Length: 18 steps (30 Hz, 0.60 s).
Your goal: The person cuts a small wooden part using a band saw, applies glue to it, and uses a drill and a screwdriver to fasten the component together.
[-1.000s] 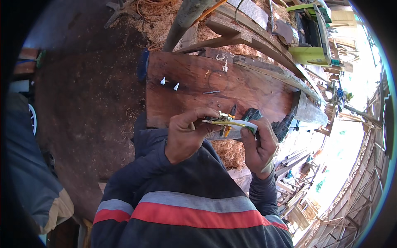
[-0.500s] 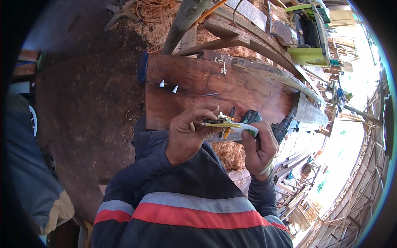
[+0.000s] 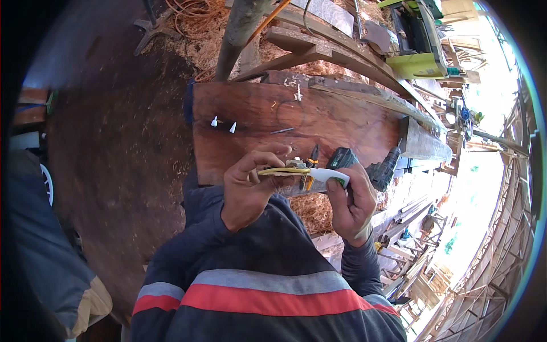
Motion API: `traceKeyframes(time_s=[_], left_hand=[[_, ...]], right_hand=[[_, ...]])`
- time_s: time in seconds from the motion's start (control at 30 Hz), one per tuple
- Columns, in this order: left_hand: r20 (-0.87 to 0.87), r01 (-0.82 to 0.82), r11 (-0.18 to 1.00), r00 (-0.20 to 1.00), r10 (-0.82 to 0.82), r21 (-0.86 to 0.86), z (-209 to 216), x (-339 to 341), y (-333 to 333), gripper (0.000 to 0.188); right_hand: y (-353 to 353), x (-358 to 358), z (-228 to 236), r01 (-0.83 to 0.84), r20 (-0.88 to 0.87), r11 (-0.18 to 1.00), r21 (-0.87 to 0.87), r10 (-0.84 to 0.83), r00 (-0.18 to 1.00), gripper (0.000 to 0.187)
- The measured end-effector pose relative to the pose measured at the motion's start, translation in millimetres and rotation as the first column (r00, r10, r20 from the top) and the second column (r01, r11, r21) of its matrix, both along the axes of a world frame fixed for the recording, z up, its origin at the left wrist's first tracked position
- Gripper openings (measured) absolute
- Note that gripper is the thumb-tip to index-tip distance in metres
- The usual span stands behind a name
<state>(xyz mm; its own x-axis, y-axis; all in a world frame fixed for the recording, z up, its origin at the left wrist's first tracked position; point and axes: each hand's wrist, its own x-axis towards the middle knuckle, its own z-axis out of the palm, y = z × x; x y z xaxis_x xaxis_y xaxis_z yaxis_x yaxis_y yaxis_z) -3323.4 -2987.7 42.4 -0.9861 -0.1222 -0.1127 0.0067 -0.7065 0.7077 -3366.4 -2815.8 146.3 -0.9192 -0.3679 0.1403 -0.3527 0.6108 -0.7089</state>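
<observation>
In my left hand (image 3: 248,189) I pinch a thin, flat, yellowish piece (image 3: 279,171) by its edge, tilted nearly edge-on. A small metal part (image 3: 296,163) shows at its far side, though I cannot make out its kind. My right hand (image 3: 354,204) grips a small white glue bottle (image 3: 326,174) with a green patch, lying sideways. Its narrow end points left and meets or nearly meets the yellowish piece. Behind them, orange-handled pliers (image 3: 314,155) lie partly hidden. Two small white caps (image 3: 232,127) stand at the bench's left.
The reddish wooden bench (image 3: 353,125) bears a thin dark rod (image 3: 282,130). Near its right end lies a dark green cordless drill (image 3: 383,170). A wooden post (image 3: 242,40), timber beams (image 3: 342,60) and a yellow-green machine (image 3: 419,65) stand beyond, among wood shavings (image 3: 194,43).
Both hands have shifted slightly left in the picture with the piece and bottle. The yellowish piece has turned, showing more of its long edge. The whole view has moved a little.
</observation>
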Motion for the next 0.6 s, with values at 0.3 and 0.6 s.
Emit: traceKeyframes(time_s=[0.3, 0.6], left_hand=[[0.039, 0.014, 0.996, 0.999, -0.018, 0.092, -1.0, 2.4, 1.5, 0.031], [-0.122, -0.016, 0.975, 0.992, -0.012, -0.220, -7.7, 0.7, -2.4, 0.032]], right_hand=[[5.1, 3.2, 1.8, -0.006, -0.061, 1.000, -0.005, 0.006, 0.998, 0.012], [5.4, 7.5, 6.5, -0.034, -0.126, 0.999, 0.004, 0.034, 0.991, 0.015]])
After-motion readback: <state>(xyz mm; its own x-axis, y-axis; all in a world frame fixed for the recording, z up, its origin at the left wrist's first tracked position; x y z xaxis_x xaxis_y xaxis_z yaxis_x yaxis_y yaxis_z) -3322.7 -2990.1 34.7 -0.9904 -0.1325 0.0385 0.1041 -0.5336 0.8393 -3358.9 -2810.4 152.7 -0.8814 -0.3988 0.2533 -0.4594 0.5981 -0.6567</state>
